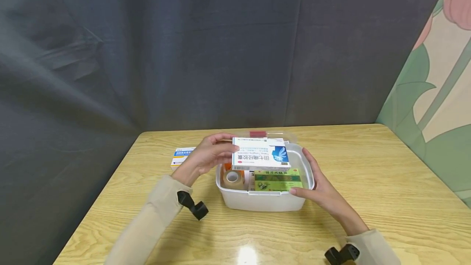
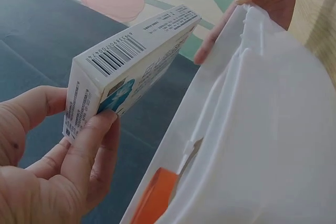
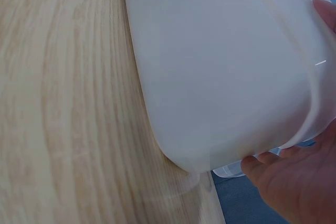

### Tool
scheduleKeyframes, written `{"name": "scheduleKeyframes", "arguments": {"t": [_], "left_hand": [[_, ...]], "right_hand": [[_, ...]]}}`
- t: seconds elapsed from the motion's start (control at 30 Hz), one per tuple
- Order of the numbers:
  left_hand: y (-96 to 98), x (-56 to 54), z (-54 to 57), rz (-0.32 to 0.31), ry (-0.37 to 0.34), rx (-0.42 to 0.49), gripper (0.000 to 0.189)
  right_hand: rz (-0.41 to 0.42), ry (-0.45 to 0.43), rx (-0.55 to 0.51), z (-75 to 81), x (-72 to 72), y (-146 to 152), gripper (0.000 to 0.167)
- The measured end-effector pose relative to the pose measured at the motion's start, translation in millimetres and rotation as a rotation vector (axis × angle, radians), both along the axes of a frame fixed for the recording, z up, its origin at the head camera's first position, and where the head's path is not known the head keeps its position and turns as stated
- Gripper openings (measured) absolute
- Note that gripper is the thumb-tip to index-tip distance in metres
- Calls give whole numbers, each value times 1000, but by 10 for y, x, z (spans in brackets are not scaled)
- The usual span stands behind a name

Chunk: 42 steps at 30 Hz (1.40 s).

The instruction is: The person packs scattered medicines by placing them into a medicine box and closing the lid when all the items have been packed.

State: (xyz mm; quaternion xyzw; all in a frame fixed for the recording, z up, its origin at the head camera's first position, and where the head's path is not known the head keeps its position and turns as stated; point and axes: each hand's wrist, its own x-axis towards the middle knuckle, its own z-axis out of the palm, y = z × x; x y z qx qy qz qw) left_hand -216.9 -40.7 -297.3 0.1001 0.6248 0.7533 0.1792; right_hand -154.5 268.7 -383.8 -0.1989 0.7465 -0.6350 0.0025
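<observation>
Above a white plastic storage box [image 1: 263, 200], my left hand [image 1: 207, 155] pinches a white and blue medicine box [image 1: 257, 153] by its left end. In the left wrist view a barcode shows on the side of this medicine box [image 2: 134, 61], thumb on one face and fingers on the other. My right hand [image 1: 319, 187] holds the storage box at its right end, thumb on the front rim and fingers along the right side. Inside the storage box lie a green medicine box [image 1: 278, 180], a tan tape roll [image 1: 233, 178] and something orange [image 2: 154, 195].
A blue, white and yellow medicine box [image 1: 181, 157] lies on the wooden table [image 1: 371, 175], left of the storage box and partly behind my left hand. A clear lid with a red latch [image 1: 258, 134] is behind the storage box. A dark curtain [image 1: 220, 52] hangs beyond the table.
</observation>
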Motion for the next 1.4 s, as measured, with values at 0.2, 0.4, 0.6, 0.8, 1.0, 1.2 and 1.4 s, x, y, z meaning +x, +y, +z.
{"name": "scheduleKeyframes", "arguments": {"t": [0.2, 0.4, 0.6, 0.8, 1.0, 1.2, 1.4], "left_hand": [[97, -1, 4, -50, 4, -8, 33], [176, -12, 8, -62, -9, -37, 34], [245, -30, -5, -71, -6, -69, 35], [316, -33, -8, -66, -24, -95, 35], [370, -50, -31, -59, -49, -104, 33], [405, -59, -42, -39, -59, -130, 34], [472, -49, -27, -20, -31, -219, 36]], "right_hand": [[-3, -15, 10, 4, 9, 2, 109], [-2, -18, 12, 9, 17, -6, 109], [9, -14, 2, 8, 8, -10, 109], [-1, -18, 7, 3, 3, -16, 110], [3, -15, 7, 1, -1, -32, 110], [3, -11, 6, 9, 7, -49, 110], [-9, -18, 23, 14, 15, -56, 110]]}}
